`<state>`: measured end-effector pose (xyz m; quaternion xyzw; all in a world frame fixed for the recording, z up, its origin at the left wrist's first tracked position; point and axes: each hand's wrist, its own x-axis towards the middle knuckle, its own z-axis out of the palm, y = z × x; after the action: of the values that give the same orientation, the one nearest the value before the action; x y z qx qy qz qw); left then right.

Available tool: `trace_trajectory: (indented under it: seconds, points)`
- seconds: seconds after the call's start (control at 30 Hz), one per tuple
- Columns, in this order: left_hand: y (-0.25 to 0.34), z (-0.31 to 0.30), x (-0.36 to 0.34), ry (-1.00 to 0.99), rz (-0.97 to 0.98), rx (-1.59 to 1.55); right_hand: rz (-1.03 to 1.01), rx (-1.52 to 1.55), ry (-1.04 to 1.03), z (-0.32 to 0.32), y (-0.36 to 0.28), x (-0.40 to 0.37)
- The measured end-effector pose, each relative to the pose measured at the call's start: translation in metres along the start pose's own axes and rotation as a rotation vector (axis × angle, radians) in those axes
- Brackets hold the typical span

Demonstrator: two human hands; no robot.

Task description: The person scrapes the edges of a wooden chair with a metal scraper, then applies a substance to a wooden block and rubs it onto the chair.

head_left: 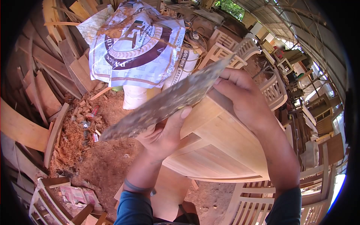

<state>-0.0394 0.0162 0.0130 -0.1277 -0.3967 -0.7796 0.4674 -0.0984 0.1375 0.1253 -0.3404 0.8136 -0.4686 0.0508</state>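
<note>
A long, flat strip of rough wood (170, 99), mottled grey-brown and tapering at both ends, slants across the middle of the view. My left hand (165, 135) grips its lower edge, thumb on the near face. Farther up, my right hand (236, 86) pinches it near its upper right end. Under the strip and my right forearm is a pale wooden panelled piece of furniture (228, 146) with a curved edge.
White printed sacks (150, 56) cover a pile ahead. Curved wood offcuts (48, 71) stack up at left, beside wood shavings (73, 150) on the dirt floor. Slatted chair frames (255, 198) stand at lower right, and more chairs (225, 45) behind. A person (279, 50) is far back.
</note>
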Motion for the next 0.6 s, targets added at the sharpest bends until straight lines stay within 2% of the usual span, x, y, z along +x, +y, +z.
trace_trajectory:
  seconds: [0.27, 0.37, 0.47, 0.6]
  points:
    - [-0.006, -0.003, -0.002, -0.074, 0.109, 0.204, 0.028, 0.041, -0.007, -0.001, 0.007, 0.000]
    - [-0.008, -0.005, -0.002, -0.117, 0.191, 0.288, 0.142, 0.050, -0.106, -0.005, -0.002, 0.000]
    - [-0.010, -0.003, -0.004, -0.121, 0.206, 0.289, 0.073, 0.004, -0.009, 0.000, -0.002, 0.000]
    - [-0.014, -0.012, -0.006, -0.228, 0.239, 0.305, 0.109, 0.071, -0.023, -0.001, 0.004, 0.000]
